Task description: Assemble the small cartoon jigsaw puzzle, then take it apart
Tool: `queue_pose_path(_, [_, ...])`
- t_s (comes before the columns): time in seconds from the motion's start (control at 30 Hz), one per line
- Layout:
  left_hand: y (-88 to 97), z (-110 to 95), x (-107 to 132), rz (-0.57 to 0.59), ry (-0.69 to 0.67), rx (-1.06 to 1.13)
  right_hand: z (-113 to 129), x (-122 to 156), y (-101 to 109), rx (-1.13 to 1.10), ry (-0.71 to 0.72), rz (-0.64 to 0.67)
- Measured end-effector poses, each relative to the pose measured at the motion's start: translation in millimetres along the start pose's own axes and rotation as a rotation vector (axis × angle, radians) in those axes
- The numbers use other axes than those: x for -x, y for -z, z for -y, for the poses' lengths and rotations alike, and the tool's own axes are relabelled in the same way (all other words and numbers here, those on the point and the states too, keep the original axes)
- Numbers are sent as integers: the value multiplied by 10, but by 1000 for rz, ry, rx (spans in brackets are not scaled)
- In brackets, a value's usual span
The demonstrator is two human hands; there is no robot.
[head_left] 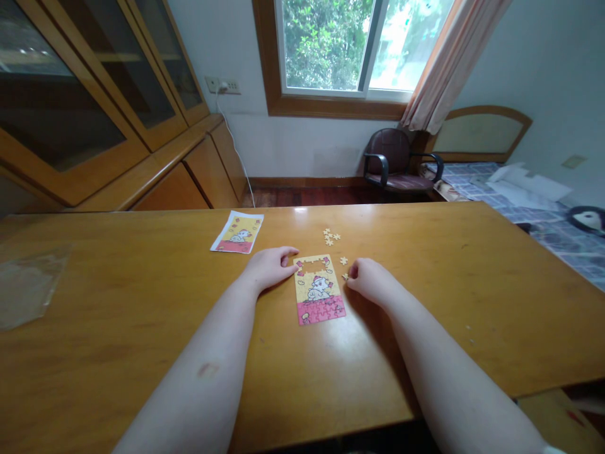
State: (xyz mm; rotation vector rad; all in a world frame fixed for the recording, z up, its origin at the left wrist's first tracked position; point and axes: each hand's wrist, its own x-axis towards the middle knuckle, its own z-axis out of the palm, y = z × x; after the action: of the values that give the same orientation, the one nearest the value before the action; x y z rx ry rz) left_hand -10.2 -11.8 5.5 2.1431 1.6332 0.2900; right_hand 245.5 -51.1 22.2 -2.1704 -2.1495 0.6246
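A jigsaw puzzle (314,309) lies flat on the wooden table, yellow above and pink below, with a white cartoon animal in the middle. Near its top is a gap through which the tabletop shows. My left hand (270,270) rests at the puzzle's left edge, thumb and forefinger apart, the thumb touching the border. To the right of the puzzle, my right hand (373,282) pinches a small puzzle piece (345,276) at its fingertips. A loose piece (343,260) lies just beyond that hand, and several more pieces (329,238) are clustered farther back.
A printed picture sheet (240,233) with the same design lies at the back left of the table (142,271). Clear plastic film (31,287) is at the far left. Past the table are a cabinet (155,157), an office chair (394,161) and a bed (534,221).
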Motion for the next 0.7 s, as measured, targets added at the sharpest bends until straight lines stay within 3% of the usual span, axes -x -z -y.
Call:
queue_pose_path(0.53, [9, -12, 7, -5, -1, -11, -28, 0, -34, -81, 89, -31])
queue_pose_path(0.7, [8, -6, 2, -6, -7, -17, -42, -3, -19, -163, 112, -134])
